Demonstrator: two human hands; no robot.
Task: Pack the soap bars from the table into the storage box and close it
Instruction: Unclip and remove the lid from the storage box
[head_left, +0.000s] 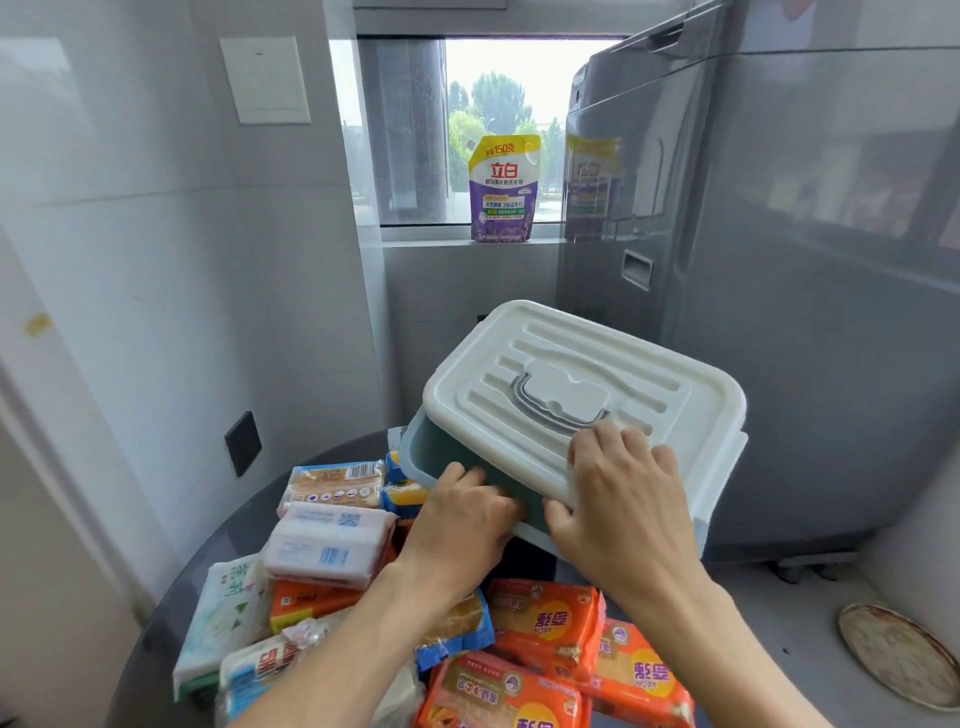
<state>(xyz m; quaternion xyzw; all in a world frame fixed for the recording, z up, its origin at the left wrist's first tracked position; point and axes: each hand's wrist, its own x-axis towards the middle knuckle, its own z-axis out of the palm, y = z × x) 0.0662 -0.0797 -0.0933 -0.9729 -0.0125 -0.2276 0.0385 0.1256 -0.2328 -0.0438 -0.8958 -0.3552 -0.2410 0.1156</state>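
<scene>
A pale green storage box (441, 462) with a white ribbed lid (582, 384) stands at the far side of a round dark table (249, 525). The lid carries a grey handle and sits askew on the box. My left hand (462, 519) presses against the box's near wall. My right hand (623, 493) grips the lid's near edge, fingers on top and thumb under the rim. Several wrapped soap packs lie on the table before the box: orange ones (545, 623) at the front right, white-pink ones (327, 545) at the left, blue-yellow ones (405, 493) beside the box.
A grey washing machine (779, 312) stands right behind the box. A purple detergent pouch (503, 189) is on the window sill. A white wall with a black socket (243, 442) runs along the left. A round mat (898, 654) lies on the floor at right.
</scene>
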